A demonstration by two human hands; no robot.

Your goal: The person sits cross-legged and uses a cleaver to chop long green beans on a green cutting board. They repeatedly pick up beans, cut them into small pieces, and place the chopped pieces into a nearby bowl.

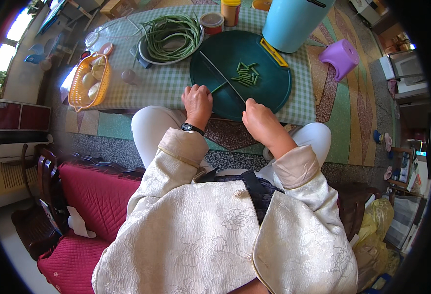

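Note:
My right hand [256,119] grips the handle end of a kitchen knife [221,73], whose dark blade lies slantwise over a round green cutting board [217,44]. On the knife's left side, my left hand [197,102] holds a green long bean [219,87] that reaches to the blade. To the right of the blade, short cut bean pieces [245,76] sit in a small heap on the board. Uncut long beans [173,33] are coiled in a white bowl [199,38] beyond my left hand.
A yellow basket [76,88] of round produce stands at the table's left. A tall light-blue bin [292,25] rises behind the board, beside jars [212,22]. The checked tablecloth [160,88] covers the table. A purple stool [339,57] is on the floor at right.

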